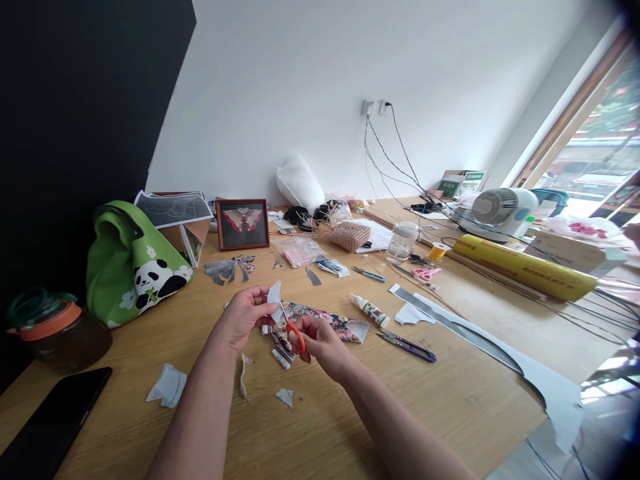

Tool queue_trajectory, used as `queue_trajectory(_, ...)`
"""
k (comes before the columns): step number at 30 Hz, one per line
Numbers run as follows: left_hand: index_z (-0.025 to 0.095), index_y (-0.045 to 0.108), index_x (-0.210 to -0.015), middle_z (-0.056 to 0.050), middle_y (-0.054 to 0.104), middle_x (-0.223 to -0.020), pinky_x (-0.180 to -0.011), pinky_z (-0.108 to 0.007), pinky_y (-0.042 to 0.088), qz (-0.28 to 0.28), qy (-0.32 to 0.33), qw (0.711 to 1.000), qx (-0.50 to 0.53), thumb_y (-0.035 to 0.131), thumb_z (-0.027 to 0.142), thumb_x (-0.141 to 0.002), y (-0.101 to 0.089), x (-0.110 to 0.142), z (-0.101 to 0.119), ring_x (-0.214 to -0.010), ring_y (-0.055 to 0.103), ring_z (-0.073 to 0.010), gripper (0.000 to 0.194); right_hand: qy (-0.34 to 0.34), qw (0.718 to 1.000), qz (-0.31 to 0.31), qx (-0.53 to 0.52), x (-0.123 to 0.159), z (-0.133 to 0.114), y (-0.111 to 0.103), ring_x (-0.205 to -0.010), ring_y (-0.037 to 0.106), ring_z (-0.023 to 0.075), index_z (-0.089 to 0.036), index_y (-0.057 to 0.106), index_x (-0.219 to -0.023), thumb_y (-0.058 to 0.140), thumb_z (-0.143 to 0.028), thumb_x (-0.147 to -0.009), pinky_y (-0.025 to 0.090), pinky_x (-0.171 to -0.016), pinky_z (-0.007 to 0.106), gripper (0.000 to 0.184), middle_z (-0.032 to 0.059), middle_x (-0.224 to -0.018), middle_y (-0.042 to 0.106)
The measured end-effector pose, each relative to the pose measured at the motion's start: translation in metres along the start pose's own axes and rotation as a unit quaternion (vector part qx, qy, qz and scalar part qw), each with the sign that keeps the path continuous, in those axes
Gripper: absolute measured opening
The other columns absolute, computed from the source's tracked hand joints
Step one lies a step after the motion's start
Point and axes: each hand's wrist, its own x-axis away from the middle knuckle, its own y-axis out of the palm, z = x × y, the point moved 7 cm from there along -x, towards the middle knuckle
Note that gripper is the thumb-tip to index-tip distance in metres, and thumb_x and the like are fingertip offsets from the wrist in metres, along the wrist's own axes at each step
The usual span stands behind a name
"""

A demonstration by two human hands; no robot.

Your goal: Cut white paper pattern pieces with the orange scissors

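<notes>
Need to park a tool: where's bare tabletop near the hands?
Biggest: wooden tabletop between right forearm, purple-handled snips, long curved white sheet. Smaller: between black rectangular phone and larger pale scrap. Crowded: around right hand, floral fabric, white glue bottle.

No wording can be read with certainty. Orange-red characters run along the yellow roll (pixel 520 268), too blurred to make out. The white glue bottle (pixel 371 311) bears a printed label whose lettering is too small. Pale print shows on the green-and-white box (pixel 461 183) near the wall, and faint, illegible letters mark the cardboard box (pixel 583 255) just beyond the roll.
</notes>
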Motion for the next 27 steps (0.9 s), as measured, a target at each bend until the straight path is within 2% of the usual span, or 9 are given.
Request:
queue_trajectory(12, 0.011, 0.067, -0.09, -0.004, 0.07, -0.073, -0.055, -0.025, 0.051, -0.003, -0.007, 1.0, -0.002, 0.074, 0.009, -0.055, 0.0014, -0.0004, -0.0018, -0.057, 0.062, -0.0126, 0.036, -0.012, 1.0, -0.007, 0.009, 0.0, -0.0014, 0.0005, -0.043, 0.037, 0.0051, -0.016, 0.05, -0.067, 0.072, -0.05, -0.07, 0.026, -0.041, 0.02, 0.04, -0.0032, -0.058, 0.053)
queue_trajectory(27, 0.011, 0.067, -0.085, -0.005, 0.069, -0.073, -0.054, -0.025, 0.052, -0.004, -0.006, 1.0, 0.008, 0.077, 0.009, -0.053, 0.0016, -0.0009, -0.0019, -0.057, 0.062, -0.0132, 0.034, 0.005, 1.0, 0.018, 0.012, 0.0001, -0.0009, -0.0011, -0.042, 0.035, 0.0049, -0.018, 0.048, -0.065, 0.073, -0.053, -0.065, 0.024, -0.04, 0.02, 0.044, -0.0042, -0.055, 0.054)
